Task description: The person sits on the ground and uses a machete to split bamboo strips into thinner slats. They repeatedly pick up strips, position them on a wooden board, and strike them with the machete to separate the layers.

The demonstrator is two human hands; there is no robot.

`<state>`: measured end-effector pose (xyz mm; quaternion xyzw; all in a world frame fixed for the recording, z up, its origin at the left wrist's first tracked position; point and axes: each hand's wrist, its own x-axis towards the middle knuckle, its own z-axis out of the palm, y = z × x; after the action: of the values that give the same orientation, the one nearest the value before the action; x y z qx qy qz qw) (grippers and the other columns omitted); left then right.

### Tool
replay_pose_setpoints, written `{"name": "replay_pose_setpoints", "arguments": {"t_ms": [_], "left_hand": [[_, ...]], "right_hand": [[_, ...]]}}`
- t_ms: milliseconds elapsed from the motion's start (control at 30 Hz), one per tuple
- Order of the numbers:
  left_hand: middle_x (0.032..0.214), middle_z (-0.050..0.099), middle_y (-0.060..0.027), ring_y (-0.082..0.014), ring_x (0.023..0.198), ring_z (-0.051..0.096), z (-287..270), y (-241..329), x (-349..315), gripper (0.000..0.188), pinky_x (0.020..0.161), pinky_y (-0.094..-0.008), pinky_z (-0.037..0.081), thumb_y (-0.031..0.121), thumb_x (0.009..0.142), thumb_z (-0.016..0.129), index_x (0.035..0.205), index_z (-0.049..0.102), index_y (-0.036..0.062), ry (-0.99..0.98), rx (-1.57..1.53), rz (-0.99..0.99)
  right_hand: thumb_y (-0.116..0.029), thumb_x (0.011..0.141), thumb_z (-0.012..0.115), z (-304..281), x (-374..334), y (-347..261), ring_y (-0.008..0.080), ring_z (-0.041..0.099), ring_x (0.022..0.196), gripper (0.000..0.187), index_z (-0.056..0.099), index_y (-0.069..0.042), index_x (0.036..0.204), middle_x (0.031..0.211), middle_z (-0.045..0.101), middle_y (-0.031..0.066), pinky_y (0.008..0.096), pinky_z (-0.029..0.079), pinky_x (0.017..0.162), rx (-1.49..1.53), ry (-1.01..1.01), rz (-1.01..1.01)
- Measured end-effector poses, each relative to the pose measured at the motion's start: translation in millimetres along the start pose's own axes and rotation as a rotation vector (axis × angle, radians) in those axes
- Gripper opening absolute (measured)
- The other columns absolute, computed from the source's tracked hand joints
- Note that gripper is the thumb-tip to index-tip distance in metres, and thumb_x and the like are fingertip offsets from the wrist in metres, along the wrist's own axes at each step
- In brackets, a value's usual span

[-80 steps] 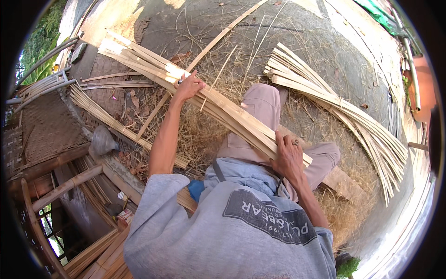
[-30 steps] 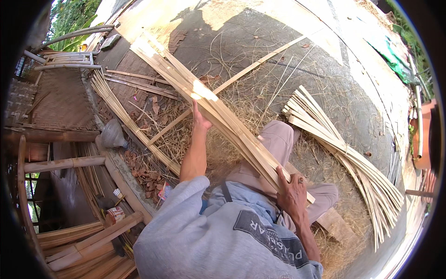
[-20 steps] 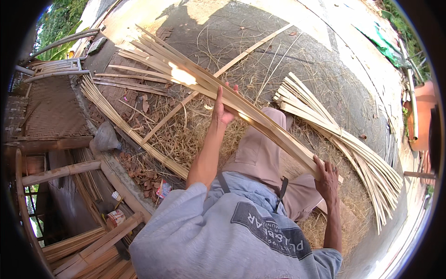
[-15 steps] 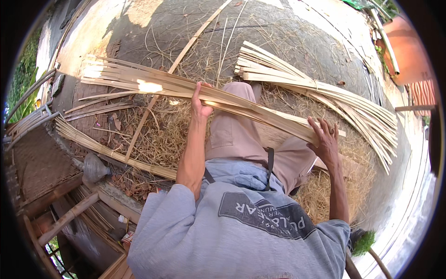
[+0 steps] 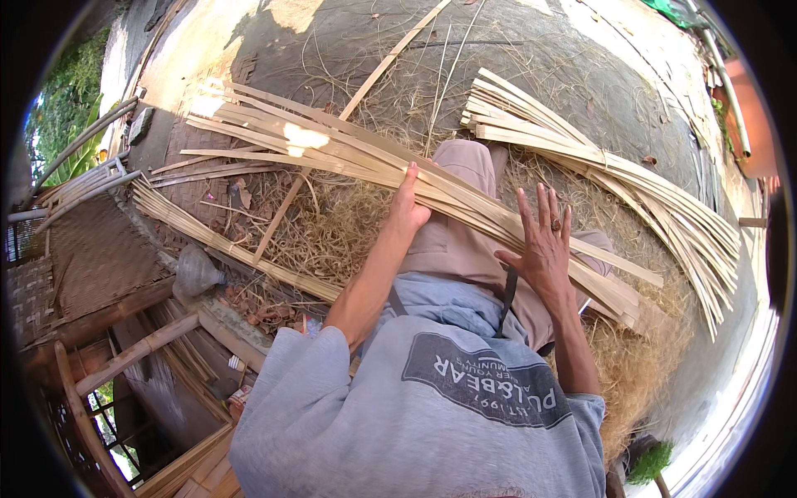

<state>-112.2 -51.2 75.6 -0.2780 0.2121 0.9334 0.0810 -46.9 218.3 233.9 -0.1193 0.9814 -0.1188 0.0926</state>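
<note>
A fanned bundle of long, flat, pale strips (image 5: 465, 207), bamboo by their look, lies slantwise across my lap from upper left to lower right. My left hand (image 5: 408, 207) is closed around its middle from the near side, thumb up along the strips. Farther along, my right hand (image 5: 544, 249) rests against the bundle near its right end, fingers spread and palm down. The strip ends stick out beyond it to the right. On the left, the strips splay apart, with a bright patch of sun on them.
Another strip bundle (image 5: 614, 170) lies on the ground at the right, and a thinner one (image 5: 224, 249) at the lower left. A single long strip (image 5: 394, 60) passes under my bundle. Curly shavings (image 5: 340, 224) cover the ground. A clear plastic bottle (image 5: 198, 270) stands beside a bamboo frame (image 5: 137, 365).
The right hand has moved from the bundle's right end inward along it, and its fingers have straightened and spread. More strip length now shows beyond it. The view has shifted slightly.
</note>
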Motion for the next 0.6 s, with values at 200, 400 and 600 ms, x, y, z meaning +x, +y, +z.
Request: {"name": "replay_pose_setpoints", "arguments": {"t_ms": [200,400,600], "left_hand": [[0.135,0.059,-0.0116,-0.0275,0.128,0.055,16.7,-1.9,-72.6,0.069,0.112,-0.0461,0.044,0.055,0.094,0.067,0.139,0.052,0.0038,-0.089,0.033,-0.098],[0.153,0.043,-0.0135,-0.0341,0.139,0.044,-100.0,99.4,-62.6,0.117,0.115,-0.0586,0.037,0.087,0.071,0.066,0.155,0.037,0.0100,0.238,0.003,0.128],[0.160,0.029,-0.0222,-0.0418,0.144,0.037,-80.7,158.1,-0.4,0.113,0.117,-0.0641,0.032,0.082,0.081,0.060,0.161,0.024,0.0103,-0.094,-0.041,0.575]], "right_hand": [[-0.031,0.070,0.086,4.1,-17.9,8.3,0.0404,0.068,0.095,0.083,0.047,-0.007,0.139,0.112,0.067,0.0181,0.0476,0.055,0.081,0.125,-0.357,0.021],[-0.030,0.070,0.084,14.4,-44.1,19.1,0.0397,0.070,0.092,0.072,0.051,-0.003,0.129,0.109,0.068,0.0193,0.0463,0.056,0.079,0.194,-0.297,-0.047],[-0.026,0.067,0.084,8.8,-59.5,23.8,0.0396,0.068,0.096,0.073,0.054,-0.003,0.130,0.111,0.068,0.0201,0.0455,0.055,0.084,0.203,-0.311,0.020]]}}
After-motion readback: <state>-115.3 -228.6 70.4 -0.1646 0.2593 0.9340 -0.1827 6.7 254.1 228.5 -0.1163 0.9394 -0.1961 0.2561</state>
